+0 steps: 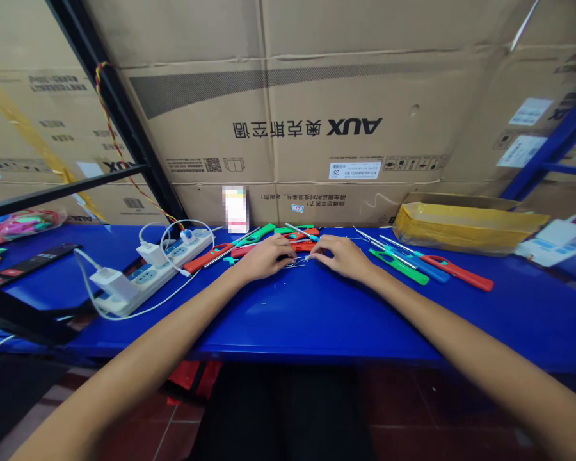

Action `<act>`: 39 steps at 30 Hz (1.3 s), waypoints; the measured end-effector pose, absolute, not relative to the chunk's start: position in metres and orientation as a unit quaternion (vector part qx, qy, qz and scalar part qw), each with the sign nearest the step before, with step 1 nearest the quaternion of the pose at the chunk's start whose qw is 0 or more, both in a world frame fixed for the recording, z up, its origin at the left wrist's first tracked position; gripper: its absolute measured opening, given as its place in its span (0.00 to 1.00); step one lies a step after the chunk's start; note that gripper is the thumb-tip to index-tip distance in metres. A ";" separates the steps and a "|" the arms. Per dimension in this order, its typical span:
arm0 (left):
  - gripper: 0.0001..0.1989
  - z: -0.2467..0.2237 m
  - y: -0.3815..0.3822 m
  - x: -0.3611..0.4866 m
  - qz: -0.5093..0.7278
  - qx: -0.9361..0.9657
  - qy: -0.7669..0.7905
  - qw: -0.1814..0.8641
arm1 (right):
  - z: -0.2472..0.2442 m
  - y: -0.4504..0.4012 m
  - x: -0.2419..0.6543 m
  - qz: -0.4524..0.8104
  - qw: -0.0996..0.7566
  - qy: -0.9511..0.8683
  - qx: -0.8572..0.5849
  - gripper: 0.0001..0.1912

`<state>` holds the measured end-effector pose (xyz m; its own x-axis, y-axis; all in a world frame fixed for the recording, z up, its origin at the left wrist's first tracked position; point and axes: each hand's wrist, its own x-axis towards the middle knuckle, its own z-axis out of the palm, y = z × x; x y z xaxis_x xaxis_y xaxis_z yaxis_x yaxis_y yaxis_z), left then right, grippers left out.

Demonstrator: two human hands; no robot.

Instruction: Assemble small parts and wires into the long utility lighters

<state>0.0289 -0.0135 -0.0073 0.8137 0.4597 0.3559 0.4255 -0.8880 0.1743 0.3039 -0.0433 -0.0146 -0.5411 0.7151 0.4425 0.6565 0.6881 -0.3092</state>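
Blue workbench (288, 326) against stacked AUX cartons (288, 109). Power strip (158, 275) with two white chargers (112, 285) on bench left. Red, green and blue utility lighters (456, 272) lie in groups behind and either side of the hands. Left hand (266, 257) and right hand (340, 257) half-curled, fingertips close together over a thin wire (297, 263), resting near bench middle; can't tell if either grips it. Small metal bits (274, 286) lie just in front.

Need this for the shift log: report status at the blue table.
Left hand and right hand together, over thin wire; hold unclear. Plastic lighters either side.
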 end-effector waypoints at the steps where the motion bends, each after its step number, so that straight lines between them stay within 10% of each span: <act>1: 0.10 -0.008 -0.012 0.028 0.201 0.950 0.236 0.041 | -0.016 -0.042 0.304 0.048 0.278 -0.875 -0.393 0.06; 39: 0.09 -0.014 -0.002 0.019 0.307 0.873 0.362 0.113 | -0.013 -0.063 0.289 -0.070 0.142 -0.871 -0.465 0.14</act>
<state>0.0193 -0.0017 -0.0140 0.5496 0.7004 0.4553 0.5619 -0.7133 0.4189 0.2893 -0.0628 -0.0134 -0.5275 0.7900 0.3125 0.8299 0.5579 -0.0096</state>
